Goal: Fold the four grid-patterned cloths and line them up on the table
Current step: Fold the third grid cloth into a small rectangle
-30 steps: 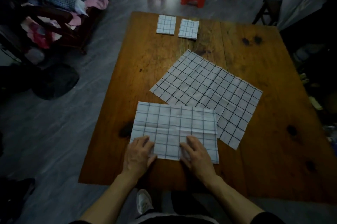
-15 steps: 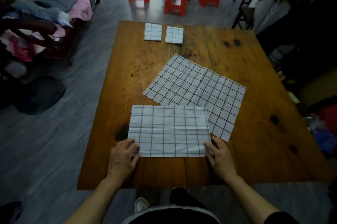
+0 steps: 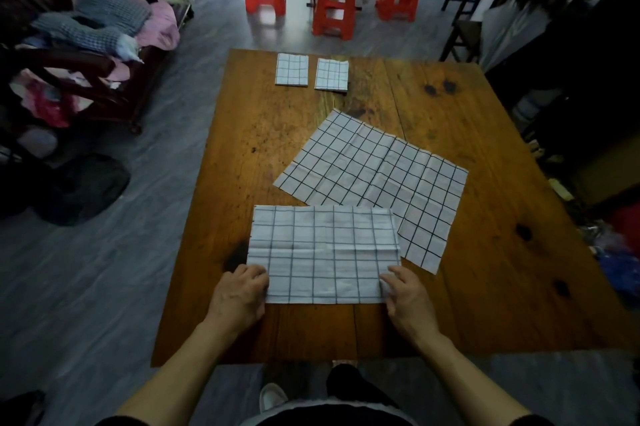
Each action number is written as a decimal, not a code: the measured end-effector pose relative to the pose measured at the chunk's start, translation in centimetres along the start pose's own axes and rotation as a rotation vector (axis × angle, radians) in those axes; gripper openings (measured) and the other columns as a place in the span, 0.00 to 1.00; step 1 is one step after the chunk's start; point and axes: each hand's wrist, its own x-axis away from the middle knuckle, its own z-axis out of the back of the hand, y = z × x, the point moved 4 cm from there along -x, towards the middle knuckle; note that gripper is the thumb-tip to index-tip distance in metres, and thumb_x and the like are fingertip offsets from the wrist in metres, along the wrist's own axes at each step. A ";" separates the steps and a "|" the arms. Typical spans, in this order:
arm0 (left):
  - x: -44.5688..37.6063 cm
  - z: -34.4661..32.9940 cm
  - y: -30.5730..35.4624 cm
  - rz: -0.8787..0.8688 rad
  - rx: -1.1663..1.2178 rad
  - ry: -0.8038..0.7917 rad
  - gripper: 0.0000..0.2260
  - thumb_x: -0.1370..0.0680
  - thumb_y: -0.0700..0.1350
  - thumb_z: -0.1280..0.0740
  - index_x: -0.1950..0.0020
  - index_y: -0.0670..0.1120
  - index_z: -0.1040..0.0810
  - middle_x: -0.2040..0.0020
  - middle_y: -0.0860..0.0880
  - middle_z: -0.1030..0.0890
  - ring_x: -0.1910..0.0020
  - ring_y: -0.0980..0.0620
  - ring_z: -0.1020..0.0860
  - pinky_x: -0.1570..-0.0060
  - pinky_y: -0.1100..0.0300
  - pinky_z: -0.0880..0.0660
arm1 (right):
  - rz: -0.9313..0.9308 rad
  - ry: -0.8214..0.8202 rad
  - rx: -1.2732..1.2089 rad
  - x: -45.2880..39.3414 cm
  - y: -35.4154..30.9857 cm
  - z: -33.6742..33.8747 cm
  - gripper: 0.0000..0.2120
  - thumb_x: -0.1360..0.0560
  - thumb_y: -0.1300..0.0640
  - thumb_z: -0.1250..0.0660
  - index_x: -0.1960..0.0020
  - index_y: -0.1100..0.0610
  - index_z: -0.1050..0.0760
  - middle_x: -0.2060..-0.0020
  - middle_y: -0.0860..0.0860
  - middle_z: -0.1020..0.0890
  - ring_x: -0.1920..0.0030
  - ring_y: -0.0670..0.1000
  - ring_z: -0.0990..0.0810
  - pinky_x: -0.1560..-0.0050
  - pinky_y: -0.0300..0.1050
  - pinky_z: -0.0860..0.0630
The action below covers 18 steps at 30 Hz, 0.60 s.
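Grid-patterned cloths are the work here, four of them on the wooden tabletop [image 3: 242, 162]. Largest is the open cloth [image 3: 374, 179], spread flat and skewed near the middle, not yet folded; its near corner is tucked under the next one. That next one, the half-folded cloth [image 3: 322, 252], lies square to the near edge as a wide rectangle, and judging by its shape it has had one fold. Smallest are the two finished ones at the far edge, the left folded cloth [image 3: 292, 69] and the right folded cloth [image 3: 331, 75], side by side with a narrow gap.

The left hand [image 3: 239, 297] sits at the near left corner of the half-folded cloth with fingers curled onto its edge, and the right hand [image 3: 408, 301] at the near right corner likewise; both appear to pinch the fabric.

The step in hand looks like the third cloth's second fold. The next move calls for bringing one side over to meet the other, edges matched, without dragging the open cloth along
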 end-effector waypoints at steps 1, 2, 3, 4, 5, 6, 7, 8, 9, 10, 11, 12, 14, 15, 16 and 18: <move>-0.1 0.1 0.0 0.002 -0.005 -0.009 0.15 0.32 0.49 0.25 0.47 0.52 0.21 0.44 0.52 0.21 0.51 0.52 0.24 0.58 0.61 0.28 | 0.017 -0.023 0.002 0.0 -0.5 -0.3 0.15 0.22 0.56 0.34 0.36 0.53 0.24 0.34 0.52 0.27 0.34 0.51 0.28 0.34 0.44 0.29; -0.1 0.2 0.0 0.003 -0.011 -0.017 0.15 0.32 0.49 0.25 0.47 0.52 0.21 0.44 0.52 0.21 0.51 0.52 0.24 0.58 0.60 0.28 | 0.020 -0.044 0.001 0.0 -0.9 -0.5 0.15 0.22 0.55 0.34 0.35 0.53 0.24 0.34 0.51 0.27 0.35 0.50 0.28 0.36 0.41 0.30; -0.2 0.2 0.1 0.004 -0.021 -0.026 0.15 0.32 0.49 0.25 0.46 0.52 0.21 0.43 0.51 0.21 0.51 0.52 0.24 0.59 0.60 0.28 | 0.011 -0.062 -0.001 -0.1 -1.2 -0.6 0.16 0.22 0.54 0.34 0.35 0.52 0.25 0.34 0.50 0.27 0.35 0.49 0.28 0.36 0.40 0.31; -0.3 0.3 0.2 0.004 -0.030 -0.031 0.15 0.31 0.49 0.25 0.46 0.51 0.21 0.43 0.51 0.21 0.51 0.52 0.24 0.58 0.60 0.29 | -0.003 -0.076 -0.002 -0.1 -1.3 -0.7 0.17 0.22 0.54 0.34 0.34 0.52 0.26 0.33 0.49 0.28 0.34 0.49 0.29 0.36 0.40 0.31; -0.3 0.3 0.2 0.004 -0.037 -0.034 0.15 0.31 0.49 0.25 0.45 0.51 0.21 0.42 0.51 0.22 0.51 0.52 0.24 0.58 0.61 0.29 | -0.016 -0.085 -0.001 -0.2 -1.3 -0.7 0.18 0.22 0.53 0.34 0.33 0.52 0.27 0.32 0.49 0.29 0.33 0.49 0.30 0.35 0.41 0.31; -0.4 0.3 0.2 0.003 -0.043 -0.034 0.15 0.30 0.49 0.26 0.44 0.51 0.21 0.42 0.51 0.22 0.50 0.52 0.25 0.57 0.61 0.29 | -0.023 -0.093 0.003 -0.2 -1.2 -0.7 0.18 0.22 0.53 0.34 0.32 0.52 0.28 0.32 0.49 0.29 0.33 0.49 0.30 0.34 0.41 0.31; -0.5 0.3 0.2 -0.001 -0.051 -0.032 0.14 0.28 0.49 0.27 0.43 0.51 0.21 0.41 0.51 0.23 0.49 0.52 0.25 0.56 0.61 0.29 | -0.023 -0.097 0.011 -0.3 -1.2 -0.7 0.19 0.22 0.53 0.34 0.32 0.51 0.28 0.32 0.49 0.30 0.33 0.49 0.30 0.34 0.41 0.31; -0.5 0.3 0.2 -0.007 -0.059 -0.031 0.14 0.27 0.49 0.28 0.43 0.51 0.20 0.40 0.51 0.23 0.49 0.52 0.25 0.55 0.60 0.29 | -0.019 -0.100 0.018 -0.3 -1.2 -0.7 0.19 0.22 0.53 0.34 0.32 0.52 0.28 0.32 0.48 0.29 0.33 0.48 0.30 0.34 0.42 0.30; -0.5 0.3 0.2 -0.015 -0.065 -0.031 0.14 0.27 0.49 0.28 0.42 0.50 0.20 0.40 0.51 0.23 0.48 0.52 0.25 0.54 0.60 0.29 | -0.012 -0.097 0.020 -0.3 -1.2 -0.7 0.19 0.22 0.52 0.35 0.32 0.52 0.28 0.32 0.48 0.29 0.34 0.48 0.30 0.34 0.42 0.30; -0.5 0.4 0.2 -0.023 -0.073 -0.036 0.13 0.27 0.49 0.28 0.43 0.50 0.20 0.40 0.50 0.23 0.48 0.52 0.25 0.55 0.60 0.30 | -0.007 -0.093 0.018 -0.3 -1.2 -0.7 0.19 0.22 0.52 0.35 0.32 0.52 0.28 0.33 0.48 0.29 0.34 0.48 0.29 0.34 0.43 0.29; -0.5 0.3 0.2 -0.029 -0.083 -0.044 0.13 0.27 0.49 0.28 0.43 0.50 0.19 0.40 0.50 0.23 0.49 0.52 0.25 0.55 0.60 0.30 | -0.004 -0.089 0.016 -0.3 -1.2 -0.7 0.19 0.22 0.52 0.34 0.32 0.52 0.28 0.33 0.48 0.28 0.35 0.48 0.29 0.34 0.43 0.28; -0.5 0.3 0.2 -0.033 -0.093 -0.051 0.14 0.28 0.49 0.27 0.43 0.50 0.19 0.41 0.50 0.22 0.49 0.52 0.25 0.56 0.61 0.31 | -0.004 -0.086 0.018 -0.3 -1.2 -0.7 0.18 0.22 0.52 0.34 0.33 0.52 0.27 0.34 0.48 0.28 0.36 0.47 0.29 0.35 0.43 0.27; -0.4 0.4 0.1 -0.028 -0.092 -0.050 0.14 0.30 0.49 0.25 0.46 0.51 0.19 0.42 0.50 0.21 0.49 0.51 0.24 0.57 0.61 0.30 | 0.003 -0.081 0.027 -0.3 -1.3 -0.6 0.17 0.22 0.51 0.34 0.34 0.51 0.26 0.35 0.48 0.27 0.38 0.47 0.28 0.36 0.43 0.27; -0.3 0.5 0.2 -0.022 -0.077 -0.045 0.15 0.32 0.49 0.24 0.47 0.51 0.19 0.43 0.50 0.21 0.49 0.51 0.24 0.57 0.60 0.28 | 0.009 -0.081 0.034 -0.4 -1.4 -0.4 0.16 0.22 0.51 0.35 0.35 0.51 0.26 0.35 0.48 0.27 0.38 0.47 0.28 0.36 0.42 0.27; -0.3 0.6 0.2 -0.017 -0.055 -0.033 0.15 0.33 0.49 0.23 0.48 0.51 0.19 0.44 0.50 0.20 0.49 0.51 0.23 0.57 0.60 0.27 | 0.012 -0.085 0.047 -0.5 -1.6 -0.3 0.16 0.22 0.51 0.35 0.35 0.52 0.26 0.36 0.48 0.27 0.38 0.47 0.28 0.36 0.42 0.28; -0.4 1.1 0.4 -0.025 -0.010 0.016 0.14 0.34 0.49 0.23 0.51 0.50 0.20 0.46 0.50 0.20 0.50 0.51 0.23 0.56 0.59 0.26 | 0.015 -0.093 0.068 -0.7 -2.3 -0.1 0.17 0.22 0.50 0.35 0.34 0.52 0.26 0.34 0.49 0.28 0.35 0.49 0.29 0.33 0.44 0.30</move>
